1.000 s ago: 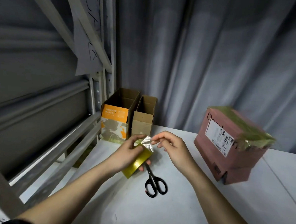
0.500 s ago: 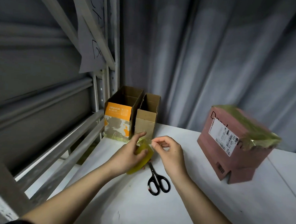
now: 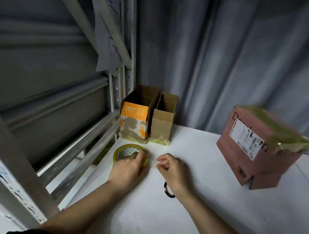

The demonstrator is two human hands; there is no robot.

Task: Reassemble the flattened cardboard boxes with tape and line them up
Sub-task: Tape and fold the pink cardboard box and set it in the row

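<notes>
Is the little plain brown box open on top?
Open. The plain brown box stands upright beside the orange box, and you can see down inside past its raised top flaps.
</notes>
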